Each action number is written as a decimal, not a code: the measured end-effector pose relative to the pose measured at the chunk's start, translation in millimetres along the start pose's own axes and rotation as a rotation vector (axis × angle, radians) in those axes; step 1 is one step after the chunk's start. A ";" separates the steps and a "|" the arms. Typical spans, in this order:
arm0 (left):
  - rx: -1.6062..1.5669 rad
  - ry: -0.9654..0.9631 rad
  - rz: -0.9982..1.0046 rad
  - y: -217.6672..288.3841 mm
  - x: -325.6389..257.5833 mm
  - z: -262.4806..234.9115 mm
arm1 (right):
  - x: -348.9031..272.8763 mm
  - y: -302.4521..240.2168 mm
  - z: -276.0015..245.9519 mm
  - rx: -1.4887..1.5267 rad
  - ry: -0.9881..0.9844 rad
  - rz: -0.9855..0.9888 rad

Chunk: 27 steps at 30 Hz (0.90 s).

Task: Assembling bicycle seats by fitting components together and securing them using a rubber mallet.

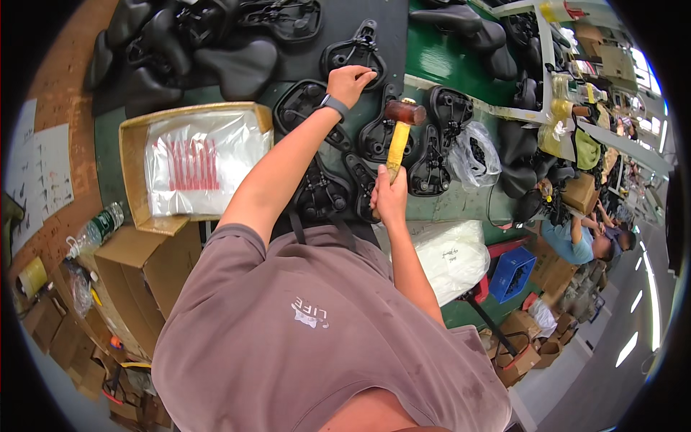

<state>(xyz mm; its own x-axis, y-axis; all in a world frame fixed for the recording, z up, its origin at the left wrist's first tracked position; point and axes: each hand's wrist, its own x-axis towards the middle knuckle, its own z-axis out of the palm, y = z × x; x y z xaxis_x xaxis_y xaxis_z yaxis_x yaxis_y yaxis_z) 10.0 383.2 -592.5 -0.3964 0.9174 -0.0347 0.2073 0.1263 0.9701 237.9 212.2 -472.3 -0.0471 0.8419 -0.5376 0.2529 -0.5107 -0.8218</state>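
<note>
Left hand (350,81) stretched far out, fingers (363,73) pinched down on the rim of an upturned black plastic bicycle saddle (353,54) lying on the dark mat at the far side of the table (439,57). Right hand (389,196) clenched around the yellow handle of a wooden-headed mallet (400,129), head raised just above the row of saddles, not touching any. Judged mid-batch: several upturned black saddle shells (403,140) laid out underside-up between the hands, a heap of padded finished-looking saddles (209,50) piled at the far left (which ones already hammered, impossible to tell). Plenty apparently left. Green table top, a shallow cardboard tray of clear plastic bags with red print (194,162) to the left, a white bag (450,255) to the right. Brown boxes (137,281) below, a blue crate (512,273), another seated person (576,241) further along the workshop aisle.
</note>
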 end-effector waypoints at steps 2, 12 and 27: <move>0.246 0.064 0.310 -26.1 29.3 22.0 | 11.0 -7.4 1.2 -0.003 -0.009 0.004; 0.615 -0.267 0.410 -15.7 56.5 32.2 | 76.1 -24.3 -9.3 -0.076 0.004 -0.016; 0.366 -0.368 0.126 -31.1 56.7 29.3 | 114.9 -47.2 31.6 -0.147 0.078 -0.044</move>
<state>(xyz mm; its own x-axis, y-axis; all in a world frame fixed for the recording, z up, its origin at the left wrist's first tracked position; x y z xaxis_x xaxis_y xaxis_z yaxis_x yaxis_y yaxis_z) 7.3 442.4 -631.7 -0.0222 0.9974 -0.0689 0.5580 0.0695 0.8269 190.0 327.5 -501.2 0.0124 0.8765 -0.4812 0.3909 -0.4472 -0.8045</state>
